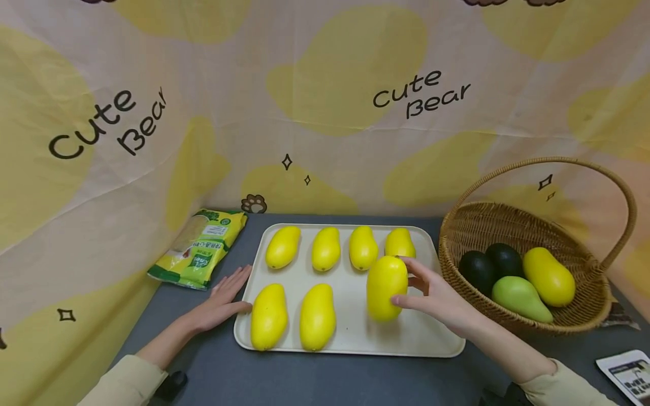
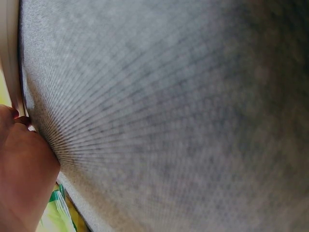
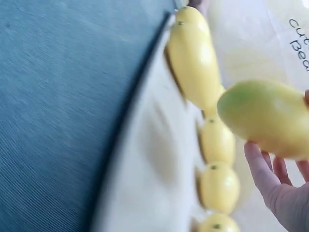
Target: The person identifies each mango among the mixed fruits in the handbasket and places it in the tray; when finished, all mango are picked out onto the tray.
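Observation:
My right hand [image 1: 431, 293] grips a yellow mango [image 1: 387, 288] above the right half of a cream tray [image 1: 355, 338]. In the right wrist view the held mango [image 3: 265, 118] shows a greenish end, with fingers curled along its side. Several other mangoes lie on the tray: a back row that includes one mango [image 1: 282, 247] at its left end, and two in front, a left one [image 1: 269, 317] and a right one [image 1: 317, 317]. My left hand [image 1: 223, 299] lies with extended fingers on the table against the tray's left edge. In the left wrist view, only part of that hand [image 2: 24, 169] shows.
A wicker basket [image 1: 508, 321] with a tall handle stands right of the tray, holding two dark avocados [image 1: 478, 272], a green pear [image 1: 522, 299] and a mango [image 1: 549, 276]. A yellow-green packet [image 1: 200, 248] lies back left. A white-edged device [image 1: 627, 372] sits at front right.

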The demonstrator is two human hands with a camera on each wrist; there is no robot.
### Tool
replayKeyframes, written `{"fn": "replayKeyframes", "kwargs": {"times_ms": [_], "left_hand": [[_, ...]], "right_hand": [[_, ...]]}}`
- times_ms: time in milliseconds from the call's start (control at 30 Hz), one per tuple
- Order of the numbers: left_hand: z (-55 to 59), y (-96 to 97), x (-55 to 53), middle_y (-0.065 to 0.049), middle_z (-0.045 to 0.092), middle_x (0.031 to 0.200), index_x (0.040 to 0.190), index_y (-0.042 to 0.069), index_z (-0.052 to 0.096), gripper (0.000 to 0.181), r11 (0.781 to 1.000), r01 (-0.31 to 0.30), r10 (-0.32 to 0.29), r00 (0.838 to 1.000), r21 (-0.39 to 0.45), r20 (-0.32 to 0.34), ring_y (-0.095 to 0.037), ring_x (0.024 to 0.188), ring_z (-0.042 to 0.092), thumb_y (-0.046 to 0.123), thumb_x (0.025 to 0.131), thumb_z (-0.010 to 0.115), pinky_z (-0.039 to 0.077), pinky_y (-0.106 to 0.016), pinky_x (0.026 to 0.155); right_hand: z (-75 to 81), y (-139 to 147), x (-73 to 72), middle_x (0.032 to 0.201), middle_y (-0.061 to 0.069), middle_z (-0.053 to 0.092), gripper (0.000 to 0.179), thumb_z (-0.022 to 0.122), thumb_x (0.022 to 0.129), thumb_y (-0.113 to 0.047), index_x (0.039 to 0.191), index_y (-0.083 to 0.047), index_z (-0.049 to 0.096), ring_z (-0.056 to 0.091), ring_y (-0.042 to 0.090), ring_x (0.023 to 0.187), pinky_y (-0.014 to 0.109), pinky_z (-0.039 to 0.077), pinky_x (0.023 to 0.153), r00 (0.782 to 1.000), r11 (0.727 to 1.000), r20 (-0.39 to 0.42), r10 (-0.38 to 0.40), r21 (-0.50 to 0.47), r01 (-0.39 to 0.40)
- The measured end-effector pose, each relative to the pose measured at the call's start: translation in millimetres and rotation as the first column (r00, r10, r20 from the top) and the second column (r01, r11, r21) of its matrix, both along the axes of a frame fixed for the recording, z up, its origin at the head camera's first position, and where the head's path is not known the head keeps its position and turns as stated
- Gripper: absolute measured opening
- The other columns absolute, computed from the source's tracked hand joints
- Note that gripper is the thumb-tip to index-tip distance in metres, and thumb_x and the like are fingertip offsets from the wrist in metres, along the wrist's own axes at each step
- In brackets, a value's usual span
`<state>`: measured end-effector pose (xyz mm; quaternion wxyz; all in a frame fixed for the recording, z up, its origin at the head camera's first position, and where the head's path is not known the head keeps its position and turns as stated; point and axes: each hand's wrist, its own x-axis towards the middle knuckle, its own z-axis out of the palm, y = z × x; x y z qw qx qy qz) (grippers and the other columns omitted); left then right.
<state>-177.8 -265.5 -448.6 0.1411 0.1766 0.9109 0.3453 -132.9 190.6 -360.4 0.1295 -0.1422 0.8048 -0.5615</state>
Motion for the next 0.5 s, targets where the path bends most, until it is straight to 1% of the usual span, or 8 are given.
{"fn": "replayKeyframes", "kwargs": {"times_ms": [67,133,200,267,300,367,433,500], "left_hand": [[0.5,0.7,-0.1,-0.018,0.007,0.162,0.157,0.007,0.01,0.086,1.0,-0.001,0.001,1.0,-0.002,0.001,-0.038,0.147,-0.004,0.042,0.094,0.057,-0.008,-0.061,0.111],[1.8,0.8,0.1,-0.018,0.007,0.162,0.157,0.007,0.01,0.086,1.0,-0.004,0.004,1.0,-0.003,0.001,-0.039,0.147,-0.003,0.042,0.094,0.057,-0.008,-0.061,0.111],[2.8,0.9,0.3,-0.019,0.007,0.162,0.157,0.007,0.01,0.086,1.0,-0.005,0.005,1.0,-0.004,0.001,-0.039,0.147,-0.003,0.042,0.094,0.056,-0.008,-0.061,0.111],[3.4,1.3,0.3,-0.019,0.008,0.162,0.157,0.007,0.01,0.085,1.0,-0.004,0.004,1.0,-0.004,0.001,-0.039,0.147,-0.003,0.042,0.094,0.056,-0.008,-0.061,0.111],[3.6,1.4,0.4,-0.019,0.008,0.162,0.157,0.007,0.01,0.085,1.0,-0.003,0.003,1.0,-0.006,0.0,-0.039,0.147,-0.003,0.042,0.094,0.056,-0.008,-0.061,0.111],[3.8,1.7,0.6,-0.019,0.008,0.162,0.157,0.007,0.01,0.085,1.0,-0.002,0.002,1.0,-0.006,0.0,-0.039,0.147,-0.003,0.042,0.094,0.056,-0.008,-0.061,0.111],[3.7,1.9,0.7,-0.019,0.008,0.162,0.157,0.006,0.01,0.085,1.0,-0.002,0.002,1.0,-0.007,0.001,-0.039,0.147,-0.003,0.042,0.094,0.056,-0.008,-0.061,0.111],[3.7,2.1,0.8,-0.019,0.008,0.161,0.157,0.006,0.01,0.086,1.0,-0.002,0.002,1.0,-0.005,0.004,-0.039,0.147,-0.003,0.041,0.094,0.056,-0.009,-0.061,0.111]], "right_hand": [[-9.1,-2.6,1.5,0.142,0.017,0.041,0.072,0.074,0.085,-0.021,0.144,-0.008,0.035,0.043,0.039,0.13,0.051,0.041,0.098,0.998,0.998,0.047,-0.047,-0.03,0.048],[-17.2,-6.5,2.8,0.14,0.016,0.041,0.072,0.075,0.084,-0.02,0.142,-0.007,0.034,0.04,0.039,0.133,0.051,0.039,0.101,0.993,0.994,0.069,-0.099,-0.043,0.102],[-24.3,-10.1,4.5,0.138,0.016,0.043,0.073,0.076,0.083,-0.019,0.139,-0.006,0.031,0.038,0.039,0.135,0.054,0.035,0.105,0.986,0.987,0.075,-0.149,-0.045,0.153],[-31.1,-13.5,5.2,0.136,0.017,0.045,0.075,0.077,0.082,-0.018,0.139,-0.006,0.029,0.039,0.038,0.133,0.057,0.029,0.108,0.98,0.98,0.062,-0.191,-0.042,0.194],[-34.5,-14.8,5.5,0.135,0.017,0.045,0.077,0.077,0.082,-0.018,0.14,-0.007,0.028,0.04,0.037,0.132,0.058,0.028,0.108,0.977,0.977,0.052,-0.206,-0.034,0.208],[-40.9,-17.3,5.3,0.136,0.016,0.045,0.08,0.079,0.08,-0.02,0.142,-0.013,0.028,0.043,0.035,0.127,0.056,0.031,0.105,0.973,0.974,0.039,-0.228,-0.012,0.228],[-47.4,-19.4,4.1,0.136,0.013,0.045,0.081,0.081,0.079,-0.023,0.144,-0.019,0.032,0.047,0.031,0.12,0.05,0.036,0.099,0.97,0.971,0.035,-0.239,0.01,0.239],[-52.9,-21.3,3.5,0.137,0.009,0.045,0.079,0.083,0.077,-0.025,0.142,-0.025,0.039,0.049,0.028,0.115,0.043,0.039,0.092,0.969,0.968,0.025,-0.248,0.036,0.247]]}}
